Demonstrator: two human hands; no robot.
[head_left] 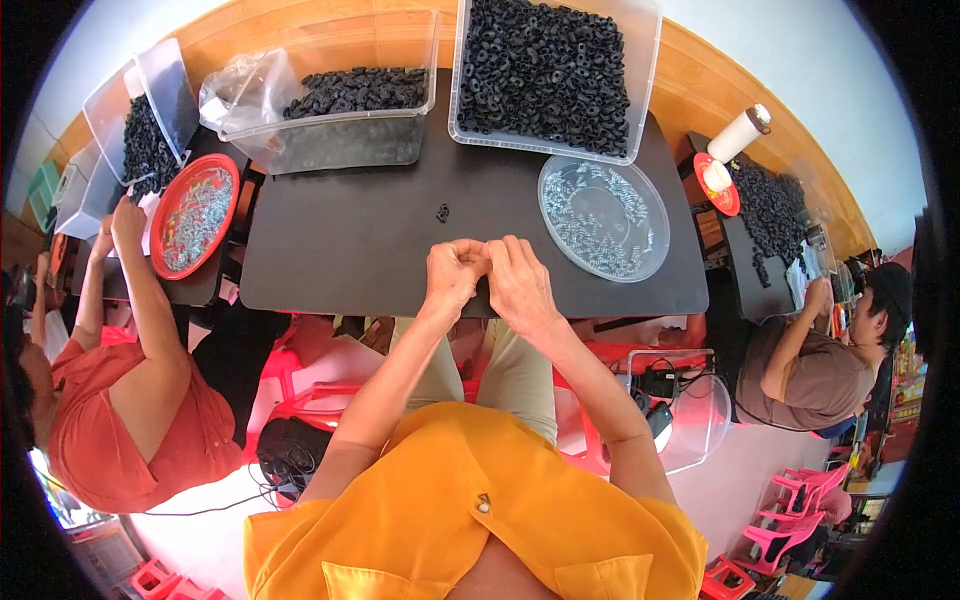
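My left hand (455, 272) and my right hand (518, 283) meet fingertip to fingertip over the near edge of the dark table (340, 225). Both are closed in a pinch; whatever sits between the fingers is hidden or too small to name. Just beyond them on the tabletop lies a small black part (443, 213). To the right of my right hand is a round clear plastic lid (655, 235) with many small shiny metal pieces (600, 258) spread on it.
At the table's far side stand a clear bin (645, 100) full of black ring-like parts and another clear bin (345, 150) holding black parts and a plastic bag (245, 88). People work at side tables left (140, 420) and right (815, 365). A red tray (235, 185) holds metal pieces.
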